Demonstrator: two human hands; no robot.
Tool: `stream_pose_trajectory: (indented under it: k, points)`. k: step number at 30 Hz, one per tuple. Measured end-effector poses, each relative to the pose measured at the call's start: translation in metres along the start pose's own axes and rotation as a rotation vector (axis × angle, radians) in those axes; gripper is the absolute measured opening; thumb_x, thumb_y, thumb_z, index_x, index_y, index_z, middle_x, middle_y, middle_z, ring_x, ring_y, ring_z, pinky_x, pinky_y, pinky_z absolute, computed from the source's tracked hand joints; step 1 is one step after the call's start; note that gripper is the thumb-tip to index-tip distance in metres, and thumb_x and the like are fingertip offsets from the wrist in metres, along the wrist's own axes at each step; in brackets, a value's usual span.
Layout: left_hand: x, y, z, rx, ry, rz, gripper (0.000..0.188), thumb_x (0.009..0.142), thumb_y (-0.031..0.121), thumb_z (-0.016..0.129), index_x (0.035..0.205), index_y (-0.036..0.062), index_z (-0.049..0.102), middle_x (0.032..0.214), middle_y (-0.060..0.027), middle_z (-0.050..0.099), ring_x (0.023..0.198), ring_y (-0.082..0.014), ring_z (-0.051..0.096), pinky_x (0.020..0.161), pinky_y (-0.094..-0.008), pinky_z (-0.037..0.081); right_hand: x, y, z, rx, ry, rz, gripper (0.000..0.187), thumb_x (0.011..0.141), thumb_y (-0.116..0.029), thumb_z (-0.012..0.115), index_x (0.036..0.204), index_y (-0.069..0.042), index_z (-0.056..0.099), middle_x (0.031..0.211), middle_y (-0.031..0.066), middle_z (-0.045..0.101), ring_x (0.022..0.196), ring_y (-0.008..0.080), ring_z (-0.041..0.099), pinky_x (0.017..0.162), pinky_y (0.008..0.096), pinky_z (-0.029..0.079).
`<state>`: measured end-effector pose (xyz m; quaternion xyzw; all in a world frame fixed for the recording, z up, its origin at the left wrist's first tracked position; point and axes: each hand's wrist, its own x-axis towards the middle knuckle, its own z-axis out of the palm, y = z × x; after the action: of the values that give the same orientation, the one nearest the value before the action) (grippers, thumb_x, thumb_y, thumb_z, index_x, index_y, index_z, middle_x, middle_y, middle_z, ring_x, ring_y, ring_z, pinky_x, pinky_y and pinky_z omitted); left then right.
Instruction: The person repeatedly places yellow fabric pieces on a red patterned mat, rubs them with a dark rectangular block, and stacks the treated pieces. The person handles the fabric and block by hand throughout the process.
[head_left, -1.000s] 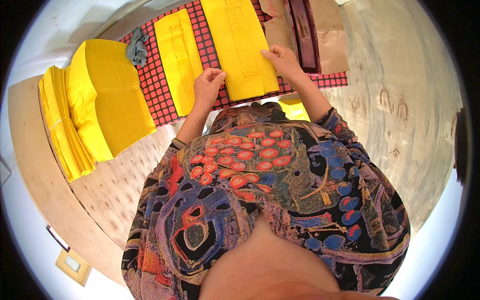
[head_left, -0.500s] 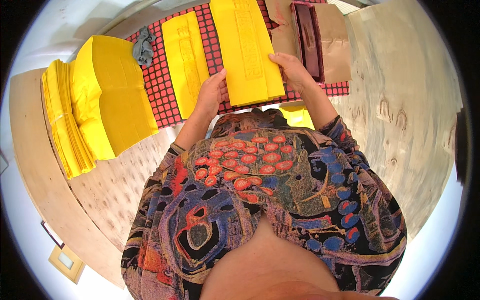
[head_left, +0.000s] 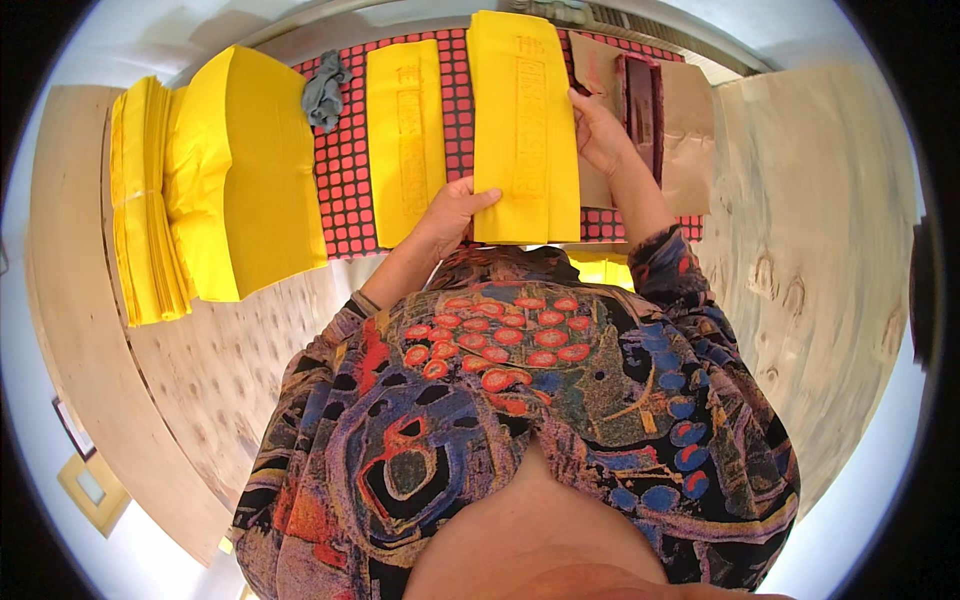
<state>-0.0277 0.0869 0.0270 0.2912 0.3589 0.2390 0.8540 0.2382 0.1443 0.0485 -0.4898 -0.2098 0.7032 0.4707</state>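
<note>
I hold a folded bundle of long yellow paper sheets (head_left: 510, 140) upright in front of me. A framed column of stamped characters runs down its face. My left hand (head_left: 452, 215) grips the lower left edge, its thumb lying over the front. On the right edge, higher up, my right hand (head_left: 603, 140) pinches the bundle, with some fingers hidden. Left of the bundle a narrower stamped yellow strip of paper (head_left: 405, 130) lies on the red and black checked cloth (head_left: 345, 190).
At far left stand a thick pile of yellow sheets (head_left: 150, 220) and a large creased yellow sheet (head_left: 265, 170). A grey rag (head_left: 325, 90) lies beside them. To the right, a dark red-stained tray (head_left: 645, 110) rests on brown paper (head_left: 690, 140). Wooden boards (head_left: 800, 200) surround the cloth.
The bundle's layers, offset along the right side before, now line up. My left thumb has come over its front. The whole view has shifted slightly.
</note>
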Motion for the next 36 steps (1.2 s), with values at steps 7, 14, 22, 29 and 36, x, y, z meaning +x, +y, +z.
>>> stream_pose_trajectory:
  k: [7,14,22,29,36]
  points:
    - [-0.032,-0.003,-0.014,0.16,0.175,0.113,0.032,0.096,0.017,0.06,0.122,-0.002,0.058,0.108,-0.0068,0.068,0.093,-0.0137,0.066,0.079,-0.0284,0.054,0.033,0.006,0.042,-0.109,-0.13,-0.217,0.032,0.102,-0.024,0.049,0.123,0.0,0.056,0.114,0.006,0.066,0.102,0.0134,0.064,0.083,0.0277,0.054]
    - [-0.074,-0.012,-0.063,0.12,0.386,0.176,0.027,0.095,0.017,0.062,0.114,-0.0016,0.062,0.098,-0.006,0.07,0.079,-0.0089,0.066,0.064,-0.0223,0.051,0.044,0.041,0.116,-0.241,-0.036,-0.076,0.027,0.1,-0.019,0.054,0.12,-0.001,0.057,0.101,0.0042,0.066,0.087,0.0123,0.065,0.074,0.0256,0.054]
    - [-0.07,-0.015,-0.079,0.161,0.363,0.179,0.03,0.096,0.017,0.059,0.119,-0.0029,0.058,0.11,-0.0094,0.067,0.094,-0.0144,0.066,0.08,-0.0287,0.054,0.063,0.056,0.117,-0.194,-0.01,-0.025,0.024,0.1,-0.017,0.052,0.116,0.0,0.058,0.105,0.0081,0.067,0.089,0.0164,0.066,0.075,0.0294,0.055]
    - [-0.054,-0.017,-0.087,0.149,0.379,0.164,0.029,0.096,0.016,0.06,0.118,-0.0033,0.059,0.109,-0.0089,0.068,0.093,-0.0145,0.067,0.08,-0.0284,0.053,0.075,0.064,0.103,-0.165,0.044,-0.017,0.024,0.099,-0.016,0.052,0.115,-0.001,0.061,0.103,0.0077,0.068,0.086,0.0175,0.066,0.073,0.0308,0.054]
    - [-0.04,-0.024,-0.09,0.141,0.34,0.174,0.029,0.096,0.014,0.06,0.119,-0.0039,0.059,0.11,-0.009,0.069,0.093,-0.0139,0.067,0.081,-0.0276,0.053,0.079,0.061,0.092,-0.226,0.113,-0.034,0.025,0.1,-0.016,0.052,0.119,0.0,0.059,0.106,0.008,0.068,0.089,0.0171,0.066,0.078,0.0298,0.055]
